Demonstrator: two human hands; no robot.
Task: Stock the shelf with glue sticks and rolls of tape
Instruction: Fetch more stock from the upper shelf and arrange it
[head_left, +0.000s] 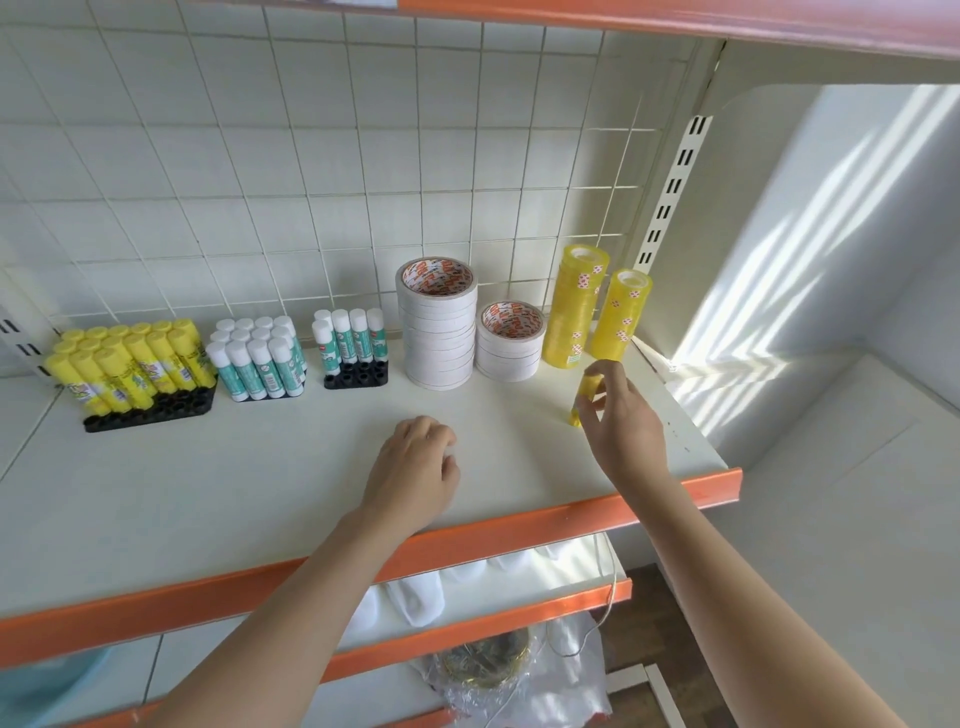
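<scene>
My right hand (621, 421) pinches a short stack of yellow tape rolls (588, 388) that stands tilted near the right end of the white shelf (260, 493). My left hand (418, 467) rests on the shelf's middle with its fingers loosely curled; nothing shows in it. Behind my right hand stand two tall yellow tape stacks (576, 306) (621, 314). To their left are a tall white tape stack (438, 322) and a short one (510, 340). Yellow glue sticks (132, 364) and two groups of white-capped teal glue sticks (260, 361) (349, 338) stand in black trays at the left.
A wire grid panel (311, 182) backs the shelf, and its front edge is an orange strip (467, 540). Another orange-edged shelf (675, 23) hangs overhead. Lower shelves hold white items (415, 597) and a clear plastic bag (498, 670). A white wall (831, 260) lies to the right.
</scene>
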